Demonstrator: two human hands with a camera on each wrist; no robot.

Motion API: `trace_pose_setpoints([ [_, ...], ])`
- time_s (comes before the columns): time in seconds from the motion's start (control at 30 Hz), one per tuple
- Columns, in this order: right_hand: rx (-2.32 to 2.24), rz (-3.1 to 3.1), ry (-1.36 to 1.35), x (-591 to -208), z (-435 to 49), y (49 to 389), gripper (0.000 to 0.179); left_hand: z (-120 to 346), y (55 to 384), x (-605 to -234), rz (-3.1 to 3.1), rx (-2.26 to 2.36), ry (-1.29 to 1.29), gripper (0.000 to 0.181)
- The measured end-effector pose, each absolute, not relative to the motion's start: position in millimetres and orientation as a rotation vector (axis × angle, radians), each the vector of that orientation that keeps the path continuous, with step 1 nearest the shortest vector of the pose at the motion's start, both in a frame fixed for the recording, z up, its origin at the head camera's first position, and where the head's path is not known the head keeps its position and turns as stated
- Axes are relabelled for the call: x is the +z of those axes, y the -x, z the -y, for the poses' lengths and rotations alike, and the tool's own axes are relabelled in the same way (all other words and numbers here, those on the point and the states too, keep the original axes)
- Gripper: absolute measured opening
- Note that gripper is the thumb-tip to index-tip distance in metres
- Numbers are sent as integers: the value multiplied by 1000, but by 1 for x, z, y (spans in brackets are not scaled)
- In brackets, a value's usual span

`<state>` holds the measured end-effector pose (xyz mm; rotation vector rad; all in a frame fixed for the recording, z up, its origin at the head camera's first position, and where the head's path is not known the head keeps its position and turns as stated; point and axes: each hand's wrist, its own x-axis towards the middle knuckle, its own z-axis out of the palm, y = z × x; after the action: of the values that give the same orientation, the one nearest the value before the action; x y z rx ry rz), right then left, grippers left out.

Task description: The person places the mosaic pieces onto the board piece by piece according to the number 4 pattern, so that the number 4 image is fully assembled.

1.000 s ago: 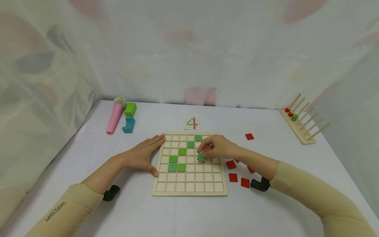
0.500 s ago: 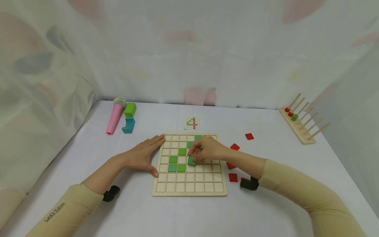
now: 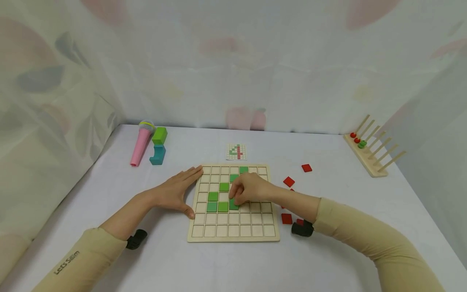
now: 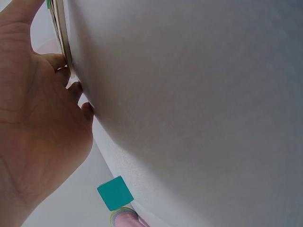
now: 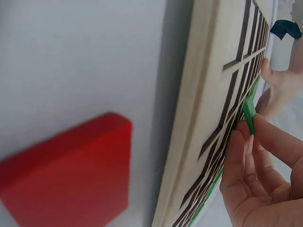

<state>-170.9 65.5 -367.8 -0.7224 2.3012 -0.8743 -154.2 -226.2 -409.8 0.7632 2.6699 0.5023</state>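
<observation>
A wooden grid board (image 3: 233, 237) lies in the middle of the table, with several green square tiles set in its cells. My right hand (image 3: 251, 187) pinches a green tile (image 3: 233, 205) between thumb and fingers, over the cell right of the lower green row. In the right wrist view that green tile (image 5: 249, 112) is tilted against the grid. My left hand (image 3: 175, 191) spreads along the board's left side, thumb and fingertips at its edge. In the left wrist view the left hand's palm (image 4: 42, 109) shows beside the board's rim (image 4: 61, 33).
Several red tiles (image 3: 286, 218) lie right of the board, some hidden under the right forearm. A pattern card (image 3: 236, 152) lies behind the board. A pink toy microphone (image 3: 140, 146), green block (image 3: 159, 136) and teal block (image 3: 158, 155) stand back left; a pegged rack (image 3: 366, 156) stands back right.
My right hand has carried the green tile left and toward me across the board, to the end of the lower green row. The left hand stays at the board's edge.
</observation>
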Motion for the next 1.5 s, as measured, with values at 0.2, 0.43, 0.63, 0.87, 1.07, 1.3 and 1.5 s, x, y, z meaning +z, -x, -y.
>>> trace_pose_setpoints([
  [0.2, -848, -2326, 763, -372, -65, 169, 12, 227, 154, -409, -2668, 507, -762, 140],
  [0.43, -837, -2325, 797, -373, -65, 168, 9, 227, 154, -410, -2672, 505, -763, 141],
  [0.63, -829, -2323, 816, -371, -65, 167, 9, 227, 154, -411, -2678, 497, -765, 141],
  [0.87, -810, -2342, 866, -372, -65, 168, 7, 226, 154, -411, -2676, 498, -761, 141],
  [1.07, -823, -2367, 855, -370, -69, 174, 7, 225, 154, -410, -2681, 500, -772, 141],
  [1.3, -852, -2431, 820, -361, -87, 193, 9, 226, 154, -410, -2676, 502, -770, 141],
  [1.5, -923, -2464, 739, -350, -109, 210, 15, 226, 153, -410, -2673, 507, -765, 141],
])
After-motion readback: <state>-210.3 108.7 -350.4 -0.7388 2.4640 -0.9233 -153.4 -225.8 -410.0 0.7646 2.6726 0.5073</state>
